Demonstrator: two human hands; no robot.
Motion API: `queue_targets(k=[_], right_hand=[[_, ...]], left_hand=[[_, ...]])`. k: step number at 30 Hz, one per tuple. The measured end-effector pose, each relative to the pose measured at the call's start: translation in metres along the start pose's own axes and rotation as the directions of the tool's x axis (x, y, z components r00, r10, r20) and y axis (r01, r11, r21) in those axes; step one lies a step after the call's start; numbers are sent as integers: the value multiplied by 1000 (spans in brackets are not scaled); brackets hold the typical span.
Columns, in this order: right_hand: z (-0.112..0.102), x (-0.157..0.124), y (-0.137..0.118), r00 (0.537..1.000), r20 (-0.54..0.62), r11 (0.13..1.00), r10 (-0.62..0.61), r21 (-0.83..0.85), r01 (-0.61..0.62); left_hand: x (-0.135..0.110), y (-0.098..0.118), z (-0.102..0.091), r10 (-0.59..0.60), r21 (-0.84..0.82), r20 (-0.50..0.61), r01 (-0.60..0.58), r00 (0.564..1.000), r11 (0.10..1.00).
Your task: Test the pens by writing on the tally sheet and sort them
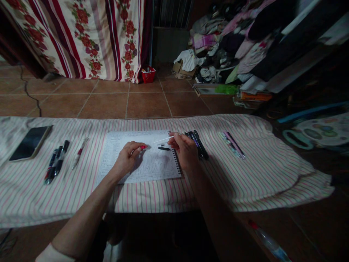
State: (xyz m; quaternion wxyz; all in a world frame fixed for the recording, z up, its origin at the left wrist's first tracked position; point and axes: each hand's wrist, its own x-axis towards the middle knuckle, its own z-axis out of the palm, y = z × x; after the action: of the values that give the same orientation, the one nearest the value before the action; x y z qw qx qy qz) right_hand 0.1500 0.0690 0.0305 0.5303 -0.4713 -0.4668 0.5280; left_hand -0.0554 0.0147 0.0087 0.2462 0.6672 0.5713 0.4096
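Notebook (155, 173), one, spiral-bound: lying mid-surface (259, 182) on striped cloth, serving as clock centre; coil edge facing 3 o'clock, lower edge stopping short of the surface's 6 o'clock edge. Left hand (128, 154): reaching over the page from 9, pinching a small red piece (143, 147) near mid-page. Right hand (185, 149): working at 3, by the coil edge, gripping a thin white stick (161, 140), its tip pointing toward 9 over the page. Black pieces (164, 148), small: lying on the page between 2 and 3. Black pens (201, 147), cluster: lying just beyond the right hand. Slim pens (234, 145): lying farther out at 3, a cloth strip separating them from the cluster, wider cloth stretching toward the right edge. Red-and-white pen (79, 154), dark pens (57, 160), phone (31, 143): lying successively outward at 9, phone nearing the far edge.
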Motion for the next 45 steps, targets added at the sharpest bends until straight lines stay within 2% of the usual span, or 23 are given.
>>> queue_targets(k=[5,12,22,35,45], right_hand=[[1,-1,-2,999,7,999,-48,-8,48],[5,-8,-8,995,54,992,-90,-80,94],[9,-12,-13,988,93,979,-121,-155,134],[10,-11,-6,986,124,984,-108,-131,124],[11,-11,-5,985,146,986,-95,-126,113]], left_hand=[[1,0,3,-79,-103,-21,76,997,992],[1,-1,7,-96,-93,-49,91,994,992],[1,3,10,-124,-96,-32,121,992,988],[0,8,17,-164,-129,-24,159,986,979],[0,11,16,-145,-86,-13,144,989,986]])
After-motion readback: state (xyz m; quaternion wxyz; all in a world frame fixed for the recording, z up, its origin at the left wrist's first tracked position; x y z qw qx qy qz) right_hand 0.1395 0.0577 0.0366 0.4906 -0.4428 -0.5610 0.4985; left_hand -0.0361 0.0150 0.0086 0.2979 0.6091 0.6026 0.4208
